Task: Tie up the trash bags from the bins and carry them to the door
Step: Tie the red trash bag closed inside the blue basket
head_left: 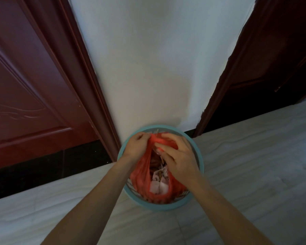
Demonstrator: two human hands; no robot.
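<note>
A round light-blue bin [200, 167] stands on the floor against the white wall. Inside it sits a red plastic trash bag [141, 175], its mouth pulled into a narrow slit with white paper and brown scraps showing inside. My left hand [137, 145] pinches the far left edge of the bag near the bin's rim. My right hand [178, 156] grips the bag's far right edge, fingers curled over the red plastic. Both hands are over the far half of the bin, close together.
A dark red wooden door [30, 85] is at the left, and a second dark red door frame [240, 71] with a dark opening at the right. White wall [157, 59] lies between them. The floor [254, 174] is pale grey tile with a black skirting strip.
</note>
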